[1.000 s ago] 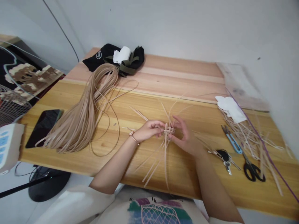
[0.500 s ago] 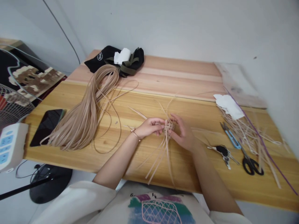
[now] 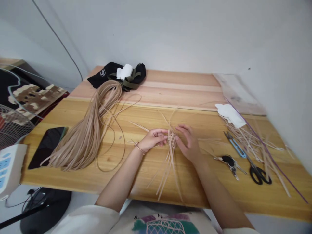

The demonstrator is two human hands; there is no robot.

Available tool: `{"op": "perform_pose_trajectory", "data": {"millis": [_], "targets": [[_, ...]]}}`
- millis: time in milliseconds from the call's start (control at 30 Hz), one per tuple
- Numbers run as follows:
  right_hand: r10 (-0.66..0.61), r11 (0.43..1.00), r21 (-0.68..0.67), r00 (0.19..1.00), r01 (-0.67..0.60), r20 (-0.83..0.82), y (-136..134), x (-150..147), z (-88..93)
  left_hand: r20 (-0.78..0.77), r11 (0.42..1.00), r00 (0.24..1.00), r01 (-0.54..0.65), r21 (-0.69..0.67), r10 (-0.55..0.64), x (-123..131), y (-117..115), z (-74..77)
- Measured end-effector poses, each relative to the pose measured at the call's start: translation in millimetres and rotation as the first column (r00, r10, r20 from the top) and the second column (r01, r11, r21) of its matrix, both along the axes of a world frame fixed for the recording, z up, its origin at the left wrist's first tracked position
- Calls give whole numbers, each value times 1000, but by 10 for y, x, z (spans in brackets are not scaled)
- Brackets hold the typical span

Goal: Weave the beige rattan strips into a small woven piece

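A small woven piece of tan cane strips [image 3: 173,140] sits between my hands above the wooden table, its long loose strips [image 3: 166,174] fanning out to all sides. At its left edge, my left hand [image 3: 156,137] is closed in a pinch on it, thumb against the fingers. My right hand [image 3: 188,143] is at the right edge with the thumb close to or touching the weave. Its other fingers are raised and spread apart from it.
A big bundle of cane strips [image 3: 85,136] lies left, near a phone [image 3: 46,148] and a black bag [image 3: 122,76]. At right are thread snips [image 3: 235,144], scissors [image 3: 259,174], keys [image 3: 230,162], a tissue [image 3: 230,114] and strip offcuts. A power strip [image 3: 11,167] stands at far left.
My right fingers have lifted and opened a little away from the weave. My left hand keeps its pinch. The whole view has shifted slightly.
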State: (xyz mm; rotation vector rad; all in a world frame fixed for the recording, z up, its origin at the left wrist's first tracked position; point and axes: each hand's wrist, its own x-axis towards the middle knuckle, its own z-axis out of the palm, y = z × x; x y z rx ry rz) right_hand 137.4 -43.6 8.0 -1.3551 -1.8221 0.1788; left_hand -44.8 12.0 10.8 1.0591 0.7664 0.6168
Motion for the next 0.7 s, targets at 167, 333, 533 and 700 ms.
{"op": "perform_pose_trajectory", "data": {"millis": [167, 333, 533, 700], "targets": [[-14, 999, -39, 1000, 13, -27, -52, -71, 63, 18, 1000, 1000, 19, -24, -19, -28, -22, 14], [-8, 990, -141, 999, 3, -35, -72, -83, 56, 56, 995, 996, 68, -69, -64, -72, -40, 6], [89, 972, -213, 993, -102, -73, -67, -45, 29, 57, 995, 996, 73, -73, -69, -99, -43, 25], [108, 974, -198, 994, -112, -31, -66, -36, 39, 48, 999, 998, 48, -5, -48, -57, -47, 17]]}}
